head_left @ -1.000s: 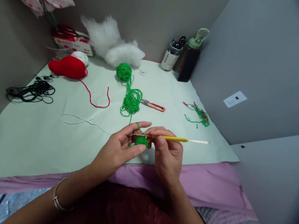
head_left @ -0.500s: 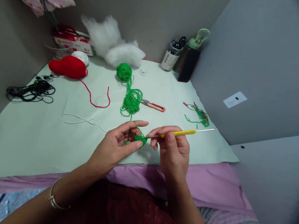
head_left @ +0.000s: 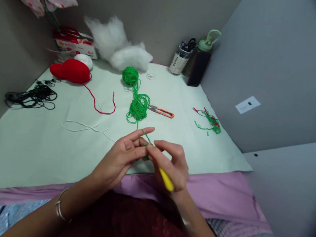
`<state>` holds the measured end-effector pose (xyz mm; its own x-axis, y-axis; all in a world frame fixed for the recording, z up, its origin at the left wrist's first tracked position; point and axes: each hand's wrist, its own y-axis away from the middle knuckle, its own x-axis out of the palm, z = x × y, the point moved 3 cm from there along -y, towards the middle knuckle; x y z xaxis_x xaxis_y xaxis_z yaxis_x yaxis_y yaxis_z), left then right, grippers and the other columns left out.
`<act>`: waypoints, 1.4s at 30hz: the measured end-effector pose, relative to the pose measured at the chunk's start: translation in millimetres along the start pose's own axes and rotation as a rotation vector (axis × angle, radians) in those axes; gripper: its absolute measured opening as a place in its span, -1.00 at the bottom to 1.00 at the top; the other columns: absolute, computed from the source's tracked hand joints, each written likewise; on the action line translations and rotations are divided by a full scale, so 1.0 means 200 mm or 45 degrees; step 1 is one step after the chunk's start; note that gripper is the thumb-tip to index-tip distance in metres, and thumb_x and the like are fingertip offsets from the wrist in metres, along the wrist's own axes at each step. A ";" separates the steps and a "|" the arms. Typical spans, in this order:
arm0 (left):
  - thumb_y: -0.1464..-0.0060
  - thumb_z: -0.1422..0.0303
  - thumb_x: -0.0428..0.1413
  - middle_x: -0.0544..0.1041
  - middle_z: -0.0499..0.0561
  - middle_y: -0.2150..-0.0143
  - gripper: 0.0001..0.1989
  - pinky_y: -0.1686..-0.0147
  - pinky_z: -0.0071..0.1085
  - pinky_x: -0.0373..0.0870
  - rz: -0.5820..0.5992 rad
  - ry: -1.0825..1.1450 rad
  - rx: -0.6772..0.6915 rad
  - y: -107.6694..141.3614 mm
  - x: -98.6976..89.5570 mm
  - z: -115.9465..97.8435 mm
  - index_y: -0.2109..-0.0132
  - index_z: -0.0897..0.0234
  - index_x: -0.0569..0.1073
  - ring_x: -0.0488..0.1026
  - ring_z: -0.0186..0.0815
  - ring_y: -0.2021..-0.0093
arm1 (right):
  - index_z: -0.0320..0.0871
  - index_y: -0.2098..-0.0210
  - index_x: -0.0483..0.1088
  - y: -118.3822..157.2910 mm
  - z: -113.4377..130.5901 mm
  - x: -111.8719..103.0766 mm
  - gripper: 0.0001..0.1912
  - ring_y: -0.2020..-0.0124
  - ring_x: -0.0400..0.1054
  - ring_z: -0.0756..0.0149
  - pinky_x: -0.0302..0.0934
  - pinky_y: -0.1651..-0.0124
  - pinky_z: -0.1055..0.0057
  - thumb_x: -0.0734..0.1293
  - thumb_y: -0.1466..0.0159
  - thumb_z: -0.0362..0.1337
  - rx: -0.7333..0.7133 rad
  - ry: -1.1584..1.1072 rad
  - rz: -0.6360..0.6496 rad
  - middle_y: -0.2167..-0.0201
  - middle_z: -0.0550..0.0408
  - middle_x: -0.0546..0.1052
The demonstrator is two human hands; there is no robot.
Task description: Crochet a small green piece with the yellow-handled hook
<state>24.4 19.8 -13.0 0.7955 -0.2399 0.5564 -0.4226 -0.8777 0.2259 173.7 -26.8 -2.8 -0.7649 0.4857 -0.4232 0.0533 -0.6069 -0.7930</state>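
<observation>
My left hand (head_left: pixel 124 153) pinches a small green crocheted piece (head_left: pixel 146 156), mostly hidden by the fingers. Green yarn (head_left: pixel 147 136) loops over its raised index finger and runs back to a loose green tangle (head_left: pixel 139 107) and a green ball (head_left: pixel 130 76). My right hand (head_left: pixel 172 164) is closed on a crochet hook with a yellow handle (head_left: pixel 167 180), which points down toward me. Its thumb tip meets the green piece beside my left thumb. The hook's metal tip cannot be made out.
Orange-handled snips (head_left: pixel 162 112) lie behind my hands. Red yarn (head_left: pixel 73 71), black cord (head_left: pixel 35 96) and a white strand (head_left: pixel 79 126) are at the left. White stuffing (head_left: pixel 131 57), a pen cup (head_left: pixel 178 62) and a phone (head_left: pixel 199 68) stand behind; yarn scraps (head_left: pixel 213 123) lie right.
My right hand has moved left against the green piece. The yellow handle has swung from pointing right to pointing down toward me. My left hand keeps its hold.
</observation>
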 end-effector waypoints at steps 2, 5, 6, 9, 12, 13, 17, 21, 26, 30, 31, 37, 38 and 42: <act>-0.10 0.33 0.43 0.49 -0.07 0.31 -0.53 0.21 -0.47 0.36 0.030 0.111 -0.100 -0.01 -0.01 -0.01 -0.17 0.22 0.66 0.39 -0.39 0.31 | 0.02 0.00 0.60 -0.02 -0.02 0.00 -0.77 0.26 0.56 0.24 0.51 0.25 0.26 0.32 -0.49 -0.33 0.229 -0.267 -0.105 0.20 0.02 0.66; -0.07 0.36 0.45 0.51 -0.05 0.27 -0.58 0.17 -0.46 0.37 0.016 0.078 -0.002 -0.01 -0.01 -0.03 -0.11 0.19 0.70 0.40 -0.38 0.26 | -0.04 0.14 0.60 -0.05 -0.06 0.01 -0.79 0.42 0.47 0.33 0.42 0.38 0.33 0.29 -0.51 -0.25 0.553 -0.662 -0.188 0.31 0.07 0.62; -0.07 0.36 0.45 0.52 -0.04 0.25 -0.57 0.14 -0.44 0.38 0.020 0.030 0.039 -0.01 -0.01 -0.03 -0.11 0.17 0.70 0.42 -0.35 0.23 | -0.05 0.17 0.60 -0.05 -0.06 0.02 -0.79 0.42 0.47 0.33 0.41 0.38 0.33 0.31 -0.50 -0.22 0.586 -0.713 -0.179 0.31 0.07 0.62; -0.10 0.35 0.44 0.55 -0.03 0.23 -0.56 0.05 -0.39 0.40 0.004 -0.159 0.150 0.00 0.00 -0.02 -0.14 0.11 0.69 0.45 -0.30 0.16 | -0.04 0.15 0.62 -0.06 -0.05 0.04 -0.83 0.33 0.52 0.28 0.46 0.31 0.30 0.34 -0.48 -0.23 0.530 -0.659 -0.132 0.27 0.06 0.66; -0.11 0.36 0.44 0.55 -0.07 0.24 -0.56 0.05 -0.44 0.40 -0.069 -0.188 0.228 0.00 -0.01 0.00 -0.14 0.07 0.69 0.45 -0.33 0.17 | 0.03 0.02 0.61 -0.04 -0.02 0.04 -0.78 0.23 0.57 0.24 0.51 0.21 0.25 0.34 -0.47 -0.35 0.352 -0.408 -0.080 0.21 0.06 0.68; -0.11 0.36 0.44 0.56 -0.07 0.25 -0.56 0.06 -0.45 0.40 -0.078 -0.127 0.210 0.00 -0.01 0.00 -0.15 0.08 0.68 0.45 -0.34 0.18 | 0.05 -0.02 0.61 -0.03 -0.01 0.03 -0.73 0.18 0.58 0.21 0.53 0.16 0.24 0.35 -0.45 -0.39 0.268 -0.292 -0.040 0.16 0.04 0.68; -0.09 0.33 0.44 0.58 -0.02 0.24 -0.57 0.06 -0.45 0.45 0.023 0.225 -0.090 -0.03 0.00 0.03 -0.13 0.19 0.70 0.48 -0.35 0.20 | 0.08 -0.08 0.61 -0.01 0.01 0.02 -0.63 0.07 0.59 0.19 0.52 0.10 0.25 0.37 -0.42 -0.47 0.078 -0.096 0.017 0.04 0.00 0.67; -0.11 0.34 0.43 0.54 -0.04 0.28 -0.62 0.11 -0.48 0.44 0.012 0.254 -0.116 -0.03 -0.01 0.02 -0.09 0.24 0.72 0.44 -0.39 0.26 | 0.00 0.05 0.63 -0.02 -0.05 0.00 -0.78 0.36 0.51 0.31 0.44 0.33 0.32 0.33 -0.47 -0.34 0.482 -0.530 -0.194 0.27 0.06 0.65; -0.16 0.34 0.40 0.62 -0.02 0.18 -0.64 0.04 -0.41 0.42 0.061 -0.071 0.090 0.00 0.00 0.00 -0.12 0.12 0.69 0.50 -0.31 0.15 | -0.03 0.15 0.66 -0.03 -0.08 0.03 -0.84 0.40 0.44 0.37 0.36 0.34 0.38 0.40 -0.45 -0.21 0.684 -0.840 -0.125 0.27 0.08 0.64; -0.21 0.30 0.37 0.61 0.00 0.14 -0.62 0.01 -0.38 0.42 0.155 -0.224 0.134 0.00 -0.01 0.01 -0.17 0.08 0.65 0.51 -0.27 0.08 | -0.02 0.15 0.65 -0.03 -0.11 0.04 -0.85 0.43 0.42 0.42 0.34 0.36 0.43 0.39 -0.46 -0.21 0.795 -0.949 -0.143 0.31 0.12 0.64; -0.20 0.31 0.38 0.59 -0.01 0.15 -0.62 0.03 -0.39 0.42 0.148 -0.240 0.143 0.00 -0.02 0.01 -0.16 0.08 0.66 0.50 -0.28 0.10 | -0.02 0.17 0.64 -0.02 -0.11 0.05 -0.85 0.44 0.42 0.42 0.33 0.37 0.44 0.39 -0.46 -0.19 0.841 -1.002 -0.146 0.32 0.12 0.64; -0.14 0.43 0.39 0.50 -0.08 0.22 -0.64 0.09 -0.48 0.41 0.059 -0.359 0.219 0.01 -0.04 -0.03 -0.08 0.08 0.68 0.45 -0.37 0.16 | -0.06 0.22 0.61 -0.05 -0.11 0.04 -0.81 0.43 0.43 0.43 0.32 0.33 0.44 0.38 -0.47 -0.16 0.936 -1.165 -0.133 0.31 0.10 0.66; -0.14 0.45 0.38 0.50 -0.08 0.22 -0.64 0.09 -0.48 0.41 0.049 -0.386 0.220 0.01 -0.04 -0.03 -0.08 0.08 0.67 0.45 -0.37 0.15 | -0.06 0.22 0.61 -0.05 -0.11 0.04 -0.80 0.43 0.44 0.42 0.32 0.33 0.43 0.38 -0.47 -0.16 0.928 -1.167 -0.127 0.31 0.10 0.67; -0.15 0.48 0.33 0.50 -0.08 0.23 -0.63 0.09 -0.46 0.41 0.021 -0.518 0.270 0.03 -0.04 -0.04 -0.09 0.10 0.66 0.46 -0.35 0.15 | -0.06 0.18 0.60 -0.05 -0.11 0.03 -0.79 0.41 0.46 0.40 0.33 0.33 0.41 0.34 -0.51 -0.17 0.870 -1.147 -0.078 0.28 0.08 0.69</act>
<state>12.9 20.5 -9.0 0.9131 -0.3610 0.1896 -0.3725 -0.9277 0.0272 182.2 -4.9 -6.9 -0.9527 0.0639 0.2970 -0.1505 -0.9485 -0.2789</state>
